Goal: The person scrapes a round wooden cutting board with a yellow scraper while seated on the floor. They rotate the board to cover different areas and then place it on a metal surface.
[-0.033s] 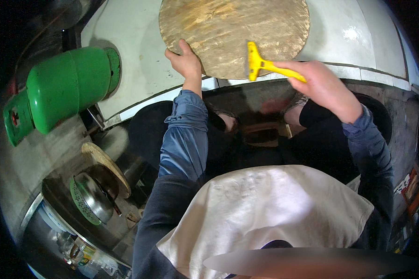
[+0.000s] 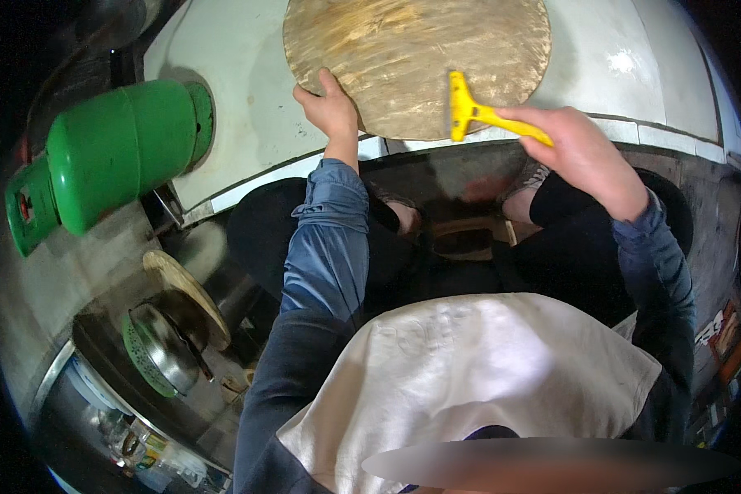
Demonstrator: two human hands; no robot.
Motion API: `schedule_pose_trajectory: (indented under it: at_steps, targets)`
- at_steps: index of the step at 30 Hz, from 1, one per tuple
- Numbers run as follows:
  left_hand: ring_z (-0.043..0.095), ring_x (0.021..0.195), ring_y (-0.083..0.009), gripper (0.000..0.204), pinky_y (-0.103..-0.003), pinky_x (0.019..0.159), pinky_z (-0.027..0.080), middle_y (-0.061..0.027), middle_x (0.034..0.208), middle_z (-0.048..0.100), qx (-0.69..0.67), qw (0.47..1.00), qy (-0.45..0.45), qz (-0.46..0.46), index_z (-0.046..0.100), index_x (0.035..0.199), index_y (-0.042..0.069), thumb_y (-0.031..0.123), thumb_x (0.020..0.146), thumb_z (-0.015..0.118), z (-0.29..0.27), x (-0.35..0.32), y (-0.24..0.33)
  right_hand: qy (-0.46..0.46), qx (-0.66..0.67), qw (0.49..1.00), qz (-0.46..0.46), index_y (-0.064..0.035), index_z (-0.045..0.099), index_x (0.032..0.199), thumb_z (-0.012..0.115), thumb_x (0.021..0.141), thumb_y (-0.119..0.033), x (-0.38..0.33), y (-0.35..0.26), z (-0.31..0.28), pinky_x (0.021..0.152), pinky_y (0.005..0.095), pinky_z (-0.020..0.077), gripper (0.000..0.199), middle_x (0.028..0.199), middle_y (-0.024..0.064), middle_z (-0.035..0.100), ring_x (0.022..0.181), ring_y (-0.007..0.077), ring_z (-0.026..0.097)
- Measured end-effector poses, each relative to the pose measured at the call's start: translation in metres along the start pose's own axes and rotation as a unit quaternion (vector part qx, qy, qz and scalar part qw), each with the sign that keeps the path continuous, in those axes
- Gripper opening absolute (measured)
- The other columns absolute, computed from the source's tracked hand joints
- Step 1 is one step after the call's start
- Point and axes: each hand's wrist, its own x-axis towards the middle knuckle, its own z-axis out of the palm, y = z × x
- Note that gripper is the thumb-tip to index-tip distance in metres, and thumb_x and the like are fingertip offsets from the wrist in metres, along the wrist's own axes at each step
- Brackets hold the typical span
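A round wooden board (image 2: pixel 436 49), brown with pale scraped streaks, lies on the white tiled surface, its upper part cut off by the picture's edge. My left hand (image 2: pixel 331 111) grips the board's lower left rim; some of its fingers are hidden. In my right hand (image 2: pixel 576 152) is a yellow scraper (image 2: pixel 463 107), the fingers closed round its handle. The scraper's wide head is over the board's near edge, pointing left. Whether its blade touches the wood I cannot tell.
A green gas cylinder (image 2: pixel 107 156) lies on its side at the left. Below it are a pale round lid-like disc (image 2: pixel 181 284), a metal bowl (image 2: pixel 165 337) and a green colander (image 2: pixel 136 358). The white surface's tiled edge (image 2: pixel 267 181) runs just beyond my knees.
My right hand and the scraper have shifted slightly to the right. The board has moved a touch to the right, while my left hand stays on its rim.
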Motion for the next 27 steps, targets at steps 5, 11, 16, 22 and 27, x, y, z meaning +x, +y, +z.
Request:
schedule_pose_trajectory:
  at_steps: [5, 11, 16, 22, 27]
  targets:
    - [0.053, 0.098, -0.0356, 0.052, -0.038, 0.084, 0.042, -0.0266, 0.109, 0.052, -0.014, 1.0, -0.012, 0.01, 0.032, 0.12, -0.009, 0.026, 0.087, 0.053, 0.001, -0.002, 0.006, -0.028, 0.039, 0.999, 0.017, -0.0138, 0.053, 0.116, 0.058, 0.079, -0.011, 0.005, -0.011, 0.013, 0.058, 0.0362, 0.0447, 0.038, 0.072, 0.0152, 0.057, 0.061, 0.0273, 0.055]
    - [0.052, 0.099, -0.0364, 0.052, -0.039, 0.085, 0.041, -0.027, 0.11, 0.051, -0.004, 1.0, 0.004, 0.02, 0.033, 0.119, -0.009, 0.026, 0.086, 0.053, -0.001, -0.001, -0.003, -0.079, 0.041, 0.995, 0.049, -0.0142, 0.056, 0.114, 0.058, 0.079, -0.009, 0.009, -0.013, -0.018, 0.062, 0.0345, 0.0457, 0.036, 0.079, 0.015, 0.06, 0.066, 0.0257, 0.058]
    - [0.051, 0.101, -0.0366, 0.055, -0.039, 0.086, 0.04, -0.0273, 0.113, 0.049, -0.005, 1.0, -0.013, 0.014, 0.03, 0.122, -0.008, 0.028, 0.087, 0.052, 0.002, -0.001, -0.003, 0.0, 0.026, 1.0, 0.014, -0.0136, 0.055, 0.114, 0.058, 0.078, -0.009, 0.0, -0.006, -0.006, 0.062, 0.0351, 0.0454, 0.036, 0.08, 0.0156, 0.06, 0.065, 0.0274, 0.058]
    - [0.051, 0.101, -0.036, 0.055, -0.039, 0.087, 0.041, -0.027, 0.113, 0.049, -0.003, 1.0, -0.014, -0.01, 0.03, 0.121, -0.009, 0.027, 0.087, 0.053, 0.002, 0.0, 0.0, -0.08, -0.006, 0.996, 0.04, -0.0154, 0.052, 0.117, 0.059, 0.077, -0.01, 0.012, -0.013, 0.004, 0.061, 0.0356, 0.0454, 0.041, 0.074, 0.0147, 0.058, 0.065, 0.0278, 0.056]
    - [0.052, 0.1, -0.0337, 0.053, -0.037, 0.086, 0.041, -0.026, 0.111, 0.05, -0.022, 0.999, 0.003, 0.048, 0.031, 0.12, -0.009, 0.025, 0.087, 0.054, 0.005, 0.002, -0.002, -0.047, -0.004, 0.999, 0.009, -0.0146, 0.052, 0.119, 0.058, 0.079, -0.009, 0.001, 0.001, -0.002, 0.061, 0.0329, 0.0467, 0.041, 0.082, 0.0135, 0.061, 0.063, 0.0253, 0.057]
